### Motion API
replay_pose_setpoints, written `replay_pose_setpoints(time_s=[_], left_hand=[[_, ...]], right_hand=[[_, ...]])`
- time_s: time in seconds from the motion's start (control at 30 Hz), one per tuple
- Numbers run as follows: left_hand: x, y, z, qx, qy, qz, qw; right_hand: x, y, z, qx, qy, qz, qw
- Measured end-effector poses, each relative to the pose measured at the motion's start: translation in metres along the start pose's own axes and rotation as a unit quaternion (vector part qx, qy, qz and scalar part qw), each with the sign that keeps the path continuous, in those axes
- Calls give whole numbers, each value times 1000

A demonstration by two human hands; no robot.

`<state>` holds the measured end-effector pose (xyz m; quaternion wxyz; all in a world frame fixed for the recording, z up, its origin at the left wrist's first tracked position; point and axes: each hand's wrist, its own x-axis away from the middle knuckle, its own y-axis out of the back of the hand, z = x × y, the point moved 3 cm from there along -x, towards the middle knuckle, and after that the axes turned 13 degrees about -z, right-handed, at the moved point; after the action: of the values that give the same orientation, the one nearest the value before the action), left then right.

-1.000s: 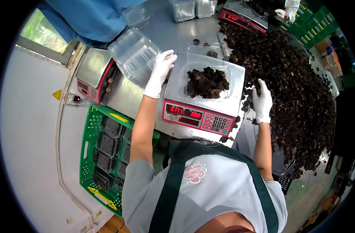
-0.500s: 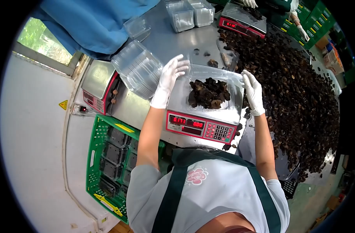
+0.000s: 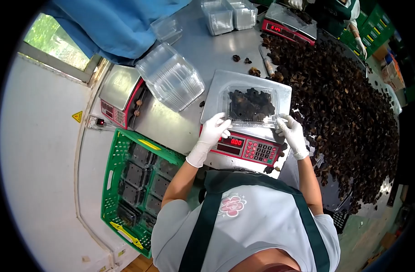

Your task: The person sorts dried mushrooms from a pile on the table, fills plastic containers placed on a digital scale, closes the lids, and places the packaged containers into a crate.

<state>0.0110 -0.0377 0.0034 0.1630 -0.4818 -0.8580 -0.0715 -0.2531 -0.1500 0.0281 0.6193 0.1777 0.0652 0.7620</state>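
A clear plastic clamshell box (image 3: 251,122) sits on the metal pan of a red-framed digital scale (image 3: 248,147), its lid folded down over dark wood ear mushrooms (image 3: 252,104). My left hand (image 3: 214,130), in a white glove, has its fingers closed at the box's near left corner. At the near right corner my right hand (image 3: 292,135), also gloved, pinches the box edge between thumb and fingers. The left hand partly covers the scale's display.
Loose wood ear mushrooms (image 3: 348,118) form a big heap at right. Stacked clear boxes (image 3: 171,77) lie left of the scale. A green crate (image 3: 108,199) with filled boxes stands below left. A second scale (image 3: 119,97) is beside the wall. A co-worker's gloved hand (image 3: 361,46) shows at top right.
Both hands have come down from the raised lid's sides to the box's near corners. The lid now lies over the mushrooms. The whole view has shifted slightly.
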Motion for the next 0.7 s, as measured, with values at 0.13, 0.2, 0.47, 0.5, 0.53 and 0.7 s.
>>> replay_pose_setpoints(time_s=[0.13,0.2,0.47,0.5,0.53,0.7], left_hand=[[3,-7,0,17,-9,-15,1000],[4,-11,-4,39,-9,-22,999],[11,-11,-15,74,-117,-32,990],[15,-9,-23,41,-135,-22,990],[15,-5,-26,42,-134,-21,990],[42,4,-62,-220,-291,-18,931]], right_hand=[[-1,-6,-7,-98,-66,54,992],[-4,-7,-10,-123,-83,52,988],[11,-9,-15,-147,-32,51,987],[13,-8,-13,-159,28,37,986],[16,-6,-10,-170,86,23,981],[30,5,25,50,391,-77,916]])
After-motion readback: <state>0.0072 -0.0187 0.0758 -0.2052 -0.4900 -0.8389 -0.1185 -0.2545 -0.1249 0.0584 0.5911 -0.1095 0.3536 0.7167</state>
